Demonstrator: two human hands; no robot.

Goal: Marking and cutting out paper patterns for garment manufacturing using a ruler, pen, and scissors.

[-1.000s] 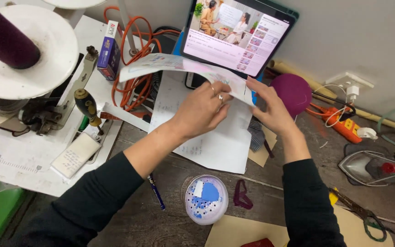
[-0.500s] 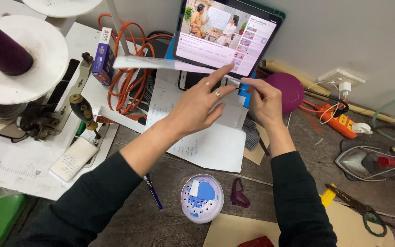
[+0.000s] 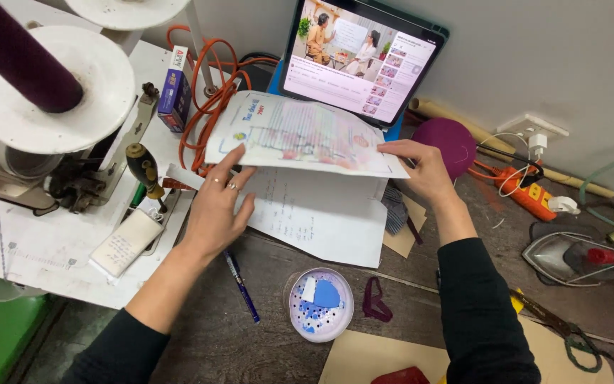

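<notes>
Head view showed both hands holding a printed sheet [image 3: 300,139] above the tabletop [image 3: 200,341], in front of a tablet [image 3: 364,60]. Left hand [image 3: 214,210] had its grip pinching the sheet's lower left edge, thumb up, fingers underneath. Right hand [image 3: 424,171] pinched the lower right corner. Beneath the sheet lay a handwritten white paper [image 3: 314,220]. A blue pen [image 3: 241,286] lay just beside the left wrist; a round dotted lid [image 3: 319,304] sat nearer the camera.
</notes>
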